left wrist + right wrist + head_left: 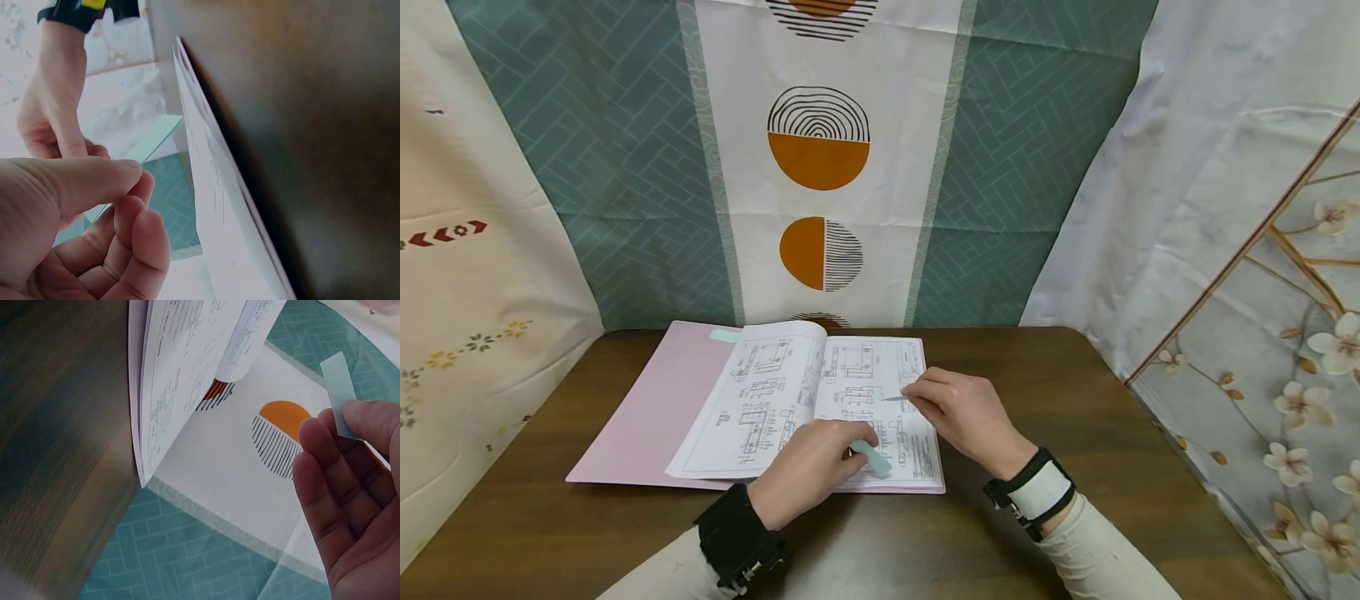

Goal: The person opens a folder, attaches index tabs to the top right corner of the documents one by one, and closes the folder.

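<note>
An open booklet of technical drawings [760, 400] lies in a pink folder [647, 408]. Over the lower part of its right page, my left hand [816, 458] pinches a mint-green sticky note pad [871, 458] between thumb and fingers; in the left wrist view the pad [156, 137] appears thin and edge-on. Above the same page's right side, my right hand [962, 412] pinches a narrow mint-green sticky note [892, 398]. The right wrist view shows this sticky note [340, 394] held at one end under the thumb, its other end free.
Another mint-green sticky note [725, 336] is stuck near the folder's top edge. The brown wooden table [1015, 367] extends on both sides of the folder. Behind it hangs a green and white patterned curtain [1037, 125], with pale fabric [1225, 208] at the right.
</note>
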### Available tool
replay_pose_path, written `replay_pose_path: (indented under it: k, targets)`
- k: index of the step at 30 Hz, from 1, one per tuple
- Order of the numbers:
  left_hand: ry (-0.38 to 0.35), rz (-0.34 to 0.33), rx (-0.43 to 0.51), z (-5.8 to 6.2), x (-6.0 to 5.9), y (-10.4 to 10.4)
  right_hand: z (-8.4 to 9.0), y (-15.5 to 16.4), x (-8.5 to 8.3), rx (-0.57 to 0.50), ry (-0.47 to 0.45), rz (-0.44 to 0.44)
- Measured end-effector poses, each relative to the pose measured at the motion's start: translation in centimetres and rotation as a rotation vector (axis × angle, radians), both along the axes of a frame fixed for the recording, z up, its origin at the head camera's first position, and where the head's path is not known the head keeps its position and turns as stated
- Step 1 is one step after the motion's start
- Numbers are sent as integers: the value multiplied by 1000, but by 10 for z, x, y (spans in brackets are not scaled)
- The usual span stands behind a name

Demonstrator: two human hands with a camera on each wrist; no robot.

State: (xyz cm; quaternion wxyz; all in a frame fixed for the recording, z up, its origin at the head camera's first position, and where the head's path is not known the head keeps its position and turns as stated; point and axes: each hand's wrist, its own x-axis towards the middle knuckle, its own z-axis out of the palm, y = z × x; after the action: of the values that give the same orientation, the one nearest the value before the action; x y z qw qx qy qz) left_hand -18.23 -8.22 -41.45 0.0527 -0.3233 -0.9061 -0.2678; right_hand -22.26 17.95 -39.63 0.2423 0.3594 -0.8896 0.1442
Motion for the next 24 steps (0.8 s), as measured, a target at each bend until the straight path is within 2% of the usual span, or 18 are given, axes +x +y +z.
replay_pose_path:
  k: [12,24]
  targets:
    - [-44,-131,-12,-5,23,4,-2,0,-1,-2,14,-6]
    - [-51,-109,-97,-13,30,7,-2,1,0,16,-8,-23]
